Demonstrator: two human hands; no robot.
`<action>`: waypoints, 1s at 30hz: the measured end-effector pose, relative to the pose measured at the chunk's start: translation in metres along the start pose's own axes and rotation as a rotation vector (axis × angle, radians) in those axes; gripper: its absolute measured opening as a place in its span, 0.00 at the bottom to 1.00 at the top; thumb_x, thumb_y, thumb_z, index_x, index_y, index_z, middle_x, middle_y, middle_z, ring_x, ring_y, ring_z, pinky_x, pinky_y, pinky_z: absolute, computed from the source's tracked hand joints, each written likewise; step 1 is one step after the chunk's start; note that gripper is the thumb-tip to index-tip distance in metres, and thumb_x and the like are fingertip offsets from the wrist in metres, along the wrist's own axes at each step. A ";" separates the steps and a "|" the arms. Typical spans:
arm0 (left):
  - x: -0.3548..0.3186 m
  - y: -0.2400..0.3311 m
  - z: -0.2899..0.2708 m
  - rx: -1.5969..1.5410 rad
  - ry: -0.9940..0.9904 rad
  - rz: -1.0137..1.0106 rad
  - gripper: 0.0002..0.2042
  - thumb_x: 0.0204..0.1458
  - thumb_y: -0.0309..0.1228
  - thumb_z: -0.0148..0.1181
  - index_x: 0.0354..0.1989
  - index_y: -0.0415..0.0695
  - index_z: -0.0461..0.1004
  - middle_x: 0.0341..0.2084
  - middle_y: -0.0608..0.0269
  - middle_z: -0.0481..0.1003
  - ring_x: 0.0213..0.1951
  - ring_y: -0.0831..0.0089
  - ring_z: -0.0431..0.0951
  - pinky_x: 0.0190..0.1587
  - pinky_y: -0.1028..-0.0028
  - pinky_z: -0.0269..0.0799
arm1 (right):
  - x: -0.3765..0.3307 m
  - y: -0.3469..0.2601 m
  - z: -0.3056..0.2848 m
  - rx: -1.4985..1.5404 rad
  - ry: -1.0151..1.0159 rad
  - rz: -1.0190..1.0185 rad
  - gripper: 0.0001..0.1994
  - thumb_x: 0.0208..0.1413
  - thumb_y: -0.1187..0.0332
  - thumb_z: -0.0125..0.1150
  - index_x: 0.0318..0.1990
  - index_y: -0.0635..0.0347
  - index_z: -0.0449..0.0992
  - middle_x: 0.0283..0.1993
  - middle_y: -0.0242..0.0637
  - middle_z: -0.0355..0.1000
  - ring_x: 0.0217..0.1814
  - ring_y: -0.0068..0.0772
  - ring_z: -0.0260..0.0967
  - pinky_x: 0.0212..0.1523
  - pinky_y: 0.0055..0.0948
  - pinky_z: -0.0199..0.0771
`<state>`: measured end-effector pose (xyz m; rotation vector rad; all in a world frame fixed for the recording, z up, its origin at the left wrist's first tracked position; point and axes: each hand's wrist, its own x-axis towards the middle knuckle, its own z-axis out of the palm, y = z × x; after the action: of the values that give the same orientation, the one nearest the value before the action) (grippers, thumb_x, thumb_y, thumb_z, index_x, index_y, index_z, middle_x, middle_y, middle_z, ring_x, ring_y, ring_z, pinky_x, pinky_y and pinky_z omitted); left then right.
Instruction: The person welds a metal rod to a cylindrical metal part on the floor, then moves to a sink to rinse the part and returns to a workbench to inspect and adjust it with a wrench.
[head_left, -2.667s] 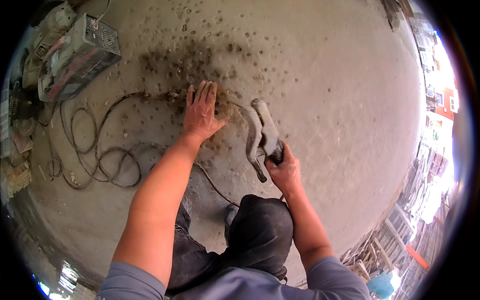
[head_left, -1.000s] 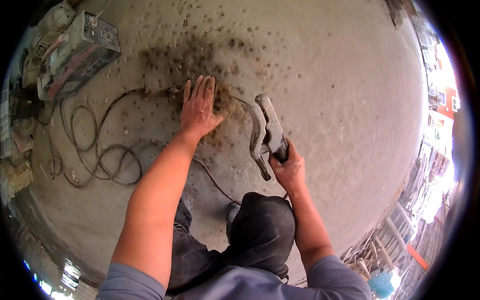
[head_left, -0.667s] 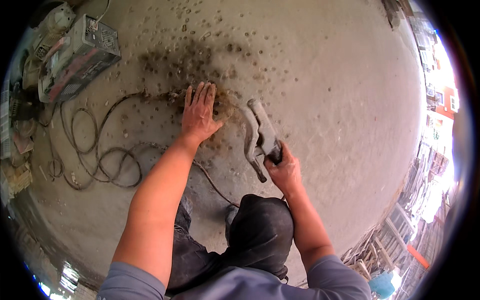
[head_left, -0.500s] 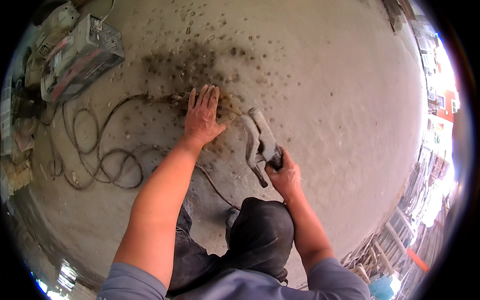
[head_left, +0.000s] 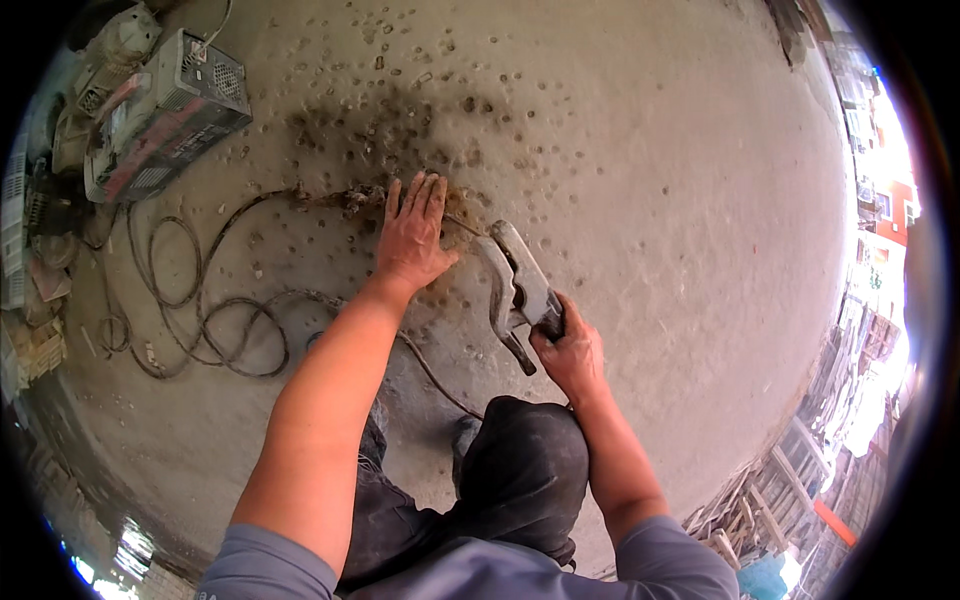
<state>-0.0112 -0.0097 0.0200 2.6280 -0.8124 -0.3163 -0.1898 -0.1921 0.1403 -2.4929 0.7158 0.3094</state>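
My right hand (head_left: 568,348) is closed around the dark handle of a welding electrode holder (head_left: 530,275), whose pale, worn jaws point up and to the left. From the jaws a thin welding rod (head_left: 462,225) runs toward my left hand. My left hand (head_left: 415,240) is stretched out palm down, fingers straight and thumb apart, with nothing seen in it. Just beyond its fingers lies a rough, crusted metal piece (head_left: 362,197) at the end of a cable. Whether the left palm touches anything is hidden.
A box-shaped welding machine (head_left: 165,125) stands at the far left among other gear. Looped cable (head_left: 240,325) lies on the left of the concrete floor (head_left: 700,230), which has pits and dark scorch marks. Another cable (head_left: 435,378) passes by my knee. Wood scraps (head_left: 765,510) are piled at the right edge.
My left hand has shifted slightly to the right. The electrode holder stays in my right hand and has barely moved.
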 end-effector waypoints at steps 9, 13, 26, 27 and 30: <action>-0.001 0.004 0.000 -0.075 0.026 0.011 0.56 0.36 0.47 0.77 0.73 0.42 0.49 0.70 0.53 0.57 0.73 0.57 0.52 0.75 0.55 0.43 | 0.003 -0.003 -0.001 0.029 -0.001 0.031 0.26 0.46 0.66 0.67 0.56 0.52 0.73 0.39 0.50 0.79 0.41 0.55 0.78 0.41 0.45 0.79; 0.001 -0.004 0.005 -0.076 0.035 0.004 0.56 0.37 0.48 0.76 0.73 0.41 0.48 0.70 0.52 0.57 0.73 0.57 0.51 0.75 0.56 0.42 | -0.002 0.000 0.000 0.011 0.002 0.058 0.27 0.46 0.65 0.67 0.58 0.50 0.73 0.39 0.49 0.79 0.41 0.54 0.78 0.42 0.45 0.79; -0.007 0.002 0.010 -0.112 0.021 0.007 0.56 0.38 0.49 0.76 0.73 0.40 0.48 0.71 0.51 0.55 0.73 0.56 0.51 0.75 0.57 0.44 | 0.002 -0.005 -0.004 -0.015 0.006 0.073 0.26 0.47 0.64 0.66 0.58 0.51 0.73 0.37 0.51 0.79 0.40 0.55 0.78 0.41 0.46 0.78; 0.000 -0.003 0.009 -0.097 0.057 0.015 0.56 0.38 0.49 0.76 0.73 0.40 0.48 0.71 0.51 0.56 0.73 0.56 0.51 0.75 0.57 0.44 | 0.003 -0.005 -0.004 -0.001 0.026 0.072 0.26 0.48 0.64 0.66 0.58 0.51 0.73 0.37 0.51 0.79 0.40 0.56 0.78 0.41 0.46 0.78; -0.002 0.000 0.013 -0.099 0.079 0.021 0.56 0.38 0.49 0.76 0.73 0.40 0.48 0.71 0.51 0.56 0.73 0.56 0.51 0.75 0.56 0.44 | -0.001 -0.003 -0.001 -0.036 -0.034 0.054 0.26 0.48 0.64 0.66 0.58 0.52 0.73 0.36 0.51 0.79 0.39 0.55 0.78 0.40 0.45 0.78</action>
<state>-0.0171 -0.0124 0.0085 2.5219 -0.7776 -0.2397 -0.1889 -0.1898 0.1431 -2.4989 0.7712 0.3862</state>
